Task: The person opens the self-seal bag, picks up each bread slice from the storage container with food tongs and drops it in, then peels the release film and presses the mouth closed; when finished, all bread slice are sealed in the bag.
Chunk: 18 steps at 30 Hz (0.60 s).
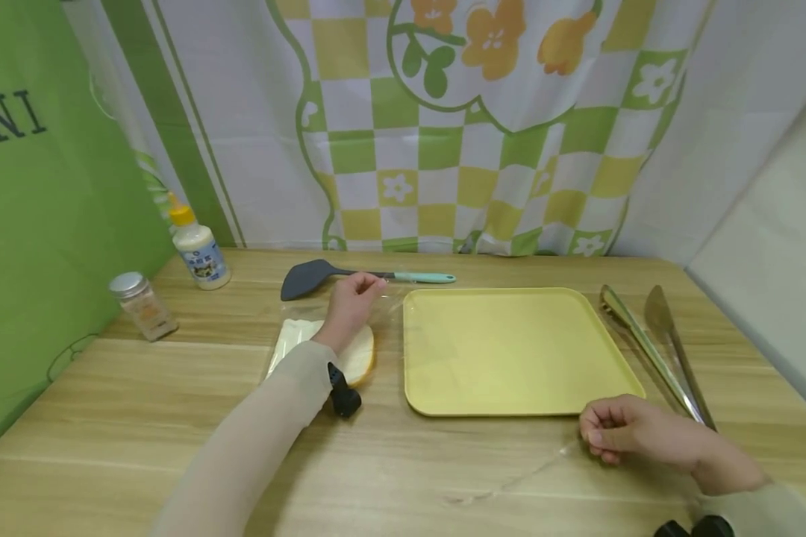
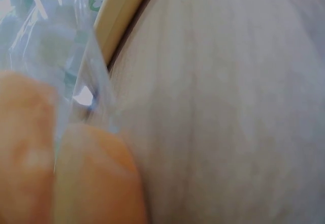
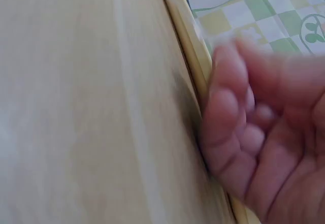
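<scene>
A sheet of clear plastic film [image 1: 510, 481] stretches between the two hands, over the yellow tray [image 1: 510, 350]. The left hand [image 1: 352, 302] pinches one end of it near the tray's far left corner. In the left wrist view, the shiny film [image 2: 30, 36] rises by the thumb and a finger. Off the tray's near right corner, the right hand [image 1: 628, 429] pinches the other end with curled fingers. Under the left forearm lies a pale slice with a brown edge [image 1: 361, 354], like bread, partly hidden, beside white material [image 1: 289, 343] in clear wrapping.
A dark spatula [image 1: 305, 278] with a mint handle lies behind the tray. To the right are metal tongs [image 1: 645, 339] and another long metal utensil [image 1: 672, 335]. At the left stand a yellow-capped squeeze bottle [image 1: 203, 253] and a shaker jar [image 1: 144, 306].
</scene>
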Tool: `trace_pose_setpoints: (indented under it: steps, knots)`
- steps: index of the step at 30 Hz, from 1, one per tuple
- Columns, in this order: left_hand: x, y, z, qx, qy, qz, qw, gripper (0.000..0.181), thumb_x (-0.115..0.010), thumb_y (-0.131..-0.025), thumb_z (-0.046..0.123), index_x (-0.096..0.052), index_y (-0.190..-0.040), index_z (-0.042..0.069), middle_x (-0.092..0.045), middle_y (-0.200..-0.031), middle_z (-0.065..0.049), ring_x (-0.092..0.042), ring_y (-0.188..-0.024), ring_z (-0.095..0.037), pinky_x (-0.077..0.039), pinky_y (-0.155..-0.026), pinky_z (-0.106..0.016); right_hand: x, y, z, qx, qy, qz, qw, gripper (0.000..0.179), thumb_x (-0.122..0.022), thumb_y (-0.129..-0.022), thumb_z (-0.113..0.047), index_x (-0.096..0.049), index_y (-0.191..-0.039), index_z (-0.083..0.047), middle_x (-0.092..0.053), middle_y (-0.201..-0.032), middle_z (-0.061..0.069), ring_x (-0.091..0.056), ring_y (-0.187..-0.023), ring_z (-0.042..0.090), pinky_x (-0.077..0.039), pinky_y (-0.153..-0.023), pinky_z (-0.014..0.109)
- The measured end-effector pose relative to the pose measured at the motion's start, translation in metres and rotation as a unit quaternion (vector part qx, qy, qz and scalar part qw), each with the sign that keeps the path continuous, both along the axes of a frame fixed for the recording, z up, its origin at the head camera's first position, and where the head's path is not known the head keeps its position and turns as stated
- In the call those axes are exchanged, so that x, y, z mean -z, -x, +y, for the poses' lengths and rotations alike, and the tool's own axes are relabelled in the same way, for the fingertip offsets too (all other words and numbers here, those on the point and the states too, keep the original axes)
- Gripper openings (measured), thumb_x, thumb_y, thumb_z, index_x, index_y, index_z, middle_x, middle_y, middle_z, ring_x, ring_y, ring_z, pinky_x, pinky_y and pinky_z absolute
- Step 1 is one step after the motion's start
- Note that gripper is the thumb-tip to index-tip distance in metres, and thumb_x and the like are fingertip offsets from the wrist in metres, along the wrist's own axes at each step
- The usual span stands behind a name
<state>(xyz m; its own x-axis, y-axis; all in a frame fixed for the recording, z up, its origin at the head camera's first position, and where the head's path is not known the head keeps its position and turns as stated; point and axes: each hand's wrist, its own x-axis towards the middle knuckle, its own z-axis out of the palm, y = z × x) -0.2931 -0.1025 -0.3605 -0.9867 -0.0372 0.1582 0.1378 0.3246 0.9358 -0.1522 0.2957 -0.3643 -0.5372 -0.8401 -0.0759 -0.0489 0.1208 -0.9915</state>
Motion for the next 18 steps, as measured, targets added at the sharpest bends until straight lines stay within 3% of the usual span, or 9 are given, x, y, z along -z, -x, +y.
trace_pose_setpoints:
  steps: [4,9,11,13,17,18]
  knots:
    - [-0.001,-0.001,0.001,-0.003,-0.003,-0.003,1.0,0.02,-0.062,-0.09,0.023,-0.067,-0.093,0.004,-0.062,-0.091,-0.007,-0.049,-0.078,-0.017,-0.042,-0.069,-0.027,-0.001,-0.002,0.003,0.097,-0.04,-0.015,0.9944,0.023,-0.042,-0.096,-0.001,-0.041,-0.093,0.021,-0.057,-0.082,0.0,-0.053,-0.069,0.005,-0.047,-0.057,0.022]
    - [-0.002,-0.002,0.001,0.001,-0.001,-0.003,1.0,0.022,-0.062,-0.09,0.024,-0.067,-0.094,0.003,-0.062,-0.092,-0.008,-0.049,-0.078,-0.017,-0.042,-0.068,-0.027,-0.001,-0.008,0.009,0.149,-0.108,0.006,0.9829,0.025,-0.047,-0.095,-0.003,-0.043,-0.092,0.021,-0.056,-0.076,0.002,-0.053,-0.063,0.005,-0.046,-0.053,0.02]
    - [-0.002,-0.002,0.001,0.002,-0.003,-0.004,1.0,0.023,-0.061,-0.09,0.023,-0.066,-0.096,0.002,-0.062,-0.092,-0.009,-0.049,-0.077,-0.017,-0.041,-0.067,-0.027,-0.004,-0.012,0.01,0.176,-0.152,0.023,0.9723,0.024,-0.052,-0.093,-0.008,-0.047,-0.089,0.015,-0.054,-0.071,0.001,-0.05,-0.058,0.004,-0.043,-0.049,0.018]
    - [-0.002,-0.002,0.001,0.003,-0.006,-0.004,1.0,0.024,-0.061,-0.091,0.022,-0.066,-0.097,0.0,-0.062,-0.093,-0.01,-0.048,-0.077,-0.017,-0.041,-0.066,-0.028,-0.008,-0.017,0.008,0.212,-0.209,0.051,0.9532,0.025,-0.058,-0.091,-0.014,-0.05,-0.086,0.008,-0.052,-0.064,0.0,-0.047,-0.052,0.004,-0.04,-0.045,0.017]
    - [-0.002,-0.003,0.002,0.002,-0.012,0.002,0.9999,0.023,-0.061,-0.091,0.019,-0.066,-0.097,-0.001,-0.062,-0.091,-0.009,-0.047,-0.074,-0.017,-0.04,-0.064,-0.027,-0.016,-0.023,0.004,0.269,-0.337,0.141,0.8913,0.025,-0.068,-0.084,-0.028,-0.056,-0.084,-0.006,-0.046,-0.053,-0.003,-0.043,-0.045,0.006,-0.038,-0.041,0.018]
    - [-0.003,-0.004,0.002,0.001,-0.016,0.003,0.9999,0.022,-0.061,-0.09,0.02,-0.066,-0.097,-0.001,-0.061,-0.09,-0.009,-0.047,-0.073,-0.017,-0.04,-0.063,-0.027,-0.018,-0.024,0.003,0.272,-0.355,0.16,0.8799,0.025,-0.068,-0.083,-0.029,-0.056,-0.084,-0.007,-0.045,-0.052,-0.004,-0.042,-0.044,0.006,-0.037,-0.041,0.019]
